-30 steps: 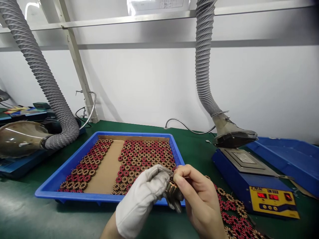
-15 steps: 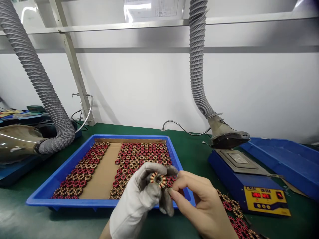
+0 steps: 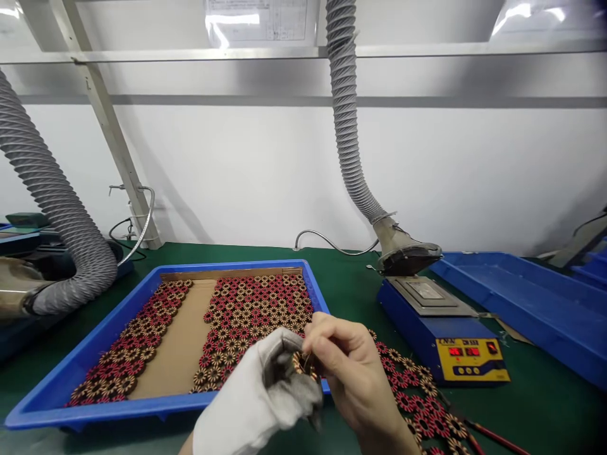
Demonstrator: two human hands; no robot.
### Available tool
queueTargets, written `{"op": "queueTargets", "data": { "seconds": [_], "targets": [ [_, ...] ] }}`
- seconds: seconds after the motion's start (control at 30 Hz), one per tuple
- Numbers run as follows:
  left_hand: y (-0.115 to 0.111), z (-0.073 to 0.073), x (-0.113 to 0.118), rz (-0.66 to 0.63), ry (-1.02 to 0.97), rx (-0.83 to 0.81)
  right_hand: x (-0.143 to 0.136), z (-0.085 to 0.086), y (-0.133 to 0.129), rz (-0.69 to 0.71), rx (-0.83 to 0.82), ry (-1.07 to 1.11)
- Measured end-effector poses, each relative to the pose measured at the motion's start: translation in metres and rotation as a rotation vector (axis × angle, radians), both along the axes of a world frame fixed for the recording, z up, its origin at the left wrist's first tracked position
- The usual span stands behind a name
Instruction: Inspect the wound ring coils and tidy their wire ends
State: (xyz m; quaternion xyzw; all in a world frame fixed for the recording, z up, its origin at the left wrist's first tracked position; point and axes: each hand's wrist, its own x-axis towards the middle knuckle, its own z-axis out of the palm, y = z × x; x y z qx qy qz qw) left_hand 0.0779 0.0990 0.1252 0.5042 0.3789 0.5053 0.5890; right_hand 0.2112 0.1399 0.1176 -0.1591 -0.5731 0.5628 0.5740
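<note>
My left hand (image 3: 265, 392), in a white glove with grey, dirty fingertips, is closed around a small copper-wound motor stator (image 3: 303, 364). The stator is tilted and partly covered by the fingers. My bare right hand (image 3: 351, 366) pinches with thumb and forefinger right at the stator's edge, where a thin wire seems to run; the fingertips hide most of it. Behind both hands lies a blue tray (image 3: 165, 404) lined with cardboard, bearing rows of red and copper-coloured stators (image 3: 256, 309). More stators (image 3: 417, 404) lie on the table by my right forearm.
A blue-and-yellow heating unit (image 3: 469, 361) with a lit red display stands at the right, an extraction hood (image 3: 408, 256) hanging over its metal top. Another blue tray (image 3: 516, 297) sits behind it. Red-handled tools (image 3: 497, 436) lie front right. A second hose (image 3: 71, 221) hangs at the left.
The view has shifted to the right. The stator has turned from facing me to a tilted position, and my right fingers have moved from beside it up to its edge.
</note>
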Motion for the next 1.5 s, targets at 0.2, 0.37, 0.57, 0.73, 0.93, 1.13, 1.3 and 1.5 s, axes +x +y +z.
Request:
{"op": "queueTargets", "data": {
  "seconds": [0.2,0.37,0.57,0.73,0.93,1.13,1.3,1.5],
  "targets": [
    [-0.002,0.005,0.001,0.05,-0.062,-0.024,0.012,0.0,-0.001,0.058,-0.037,-0.15],
    [0.006,-0.002,0.006,0.127,-0.204,-0.072,0.018,0.007,-0.007,-0.027,0.065,-0.456],
    [0.002,0.005,-0.002,0.104,-0.194,-0.072,0.014,0.005,-0.007,-0.01,0.054,-0.369],
    [-0.002,0.005,-0.011,0.059,-0.028,0.042,0.011,-0.002,-0.005,-0.05,0.066,-0.237],
    [0.001,-0.011,-0.015,0.006,-0.03,0.078,0.007,-0.002,-0.005,-0.118,0.101,-0.183],
    [0.002,-0.01,-0.016,0.028,-0.052,0.059,0.006,0.003,-0.013,-0.073,-0.011,-0.212],
    [0.003,-0.011,-0.014,-0.009,-0.106,-0.003,0.009,0.0,-0.008,0.023,-0.07,-0.205],
    [0.003,-0.01,-0.014,-0.012,-0.101,0.049,0.017,0.003,-0.006,0.041,0.008,-0.362]
  ]
}}
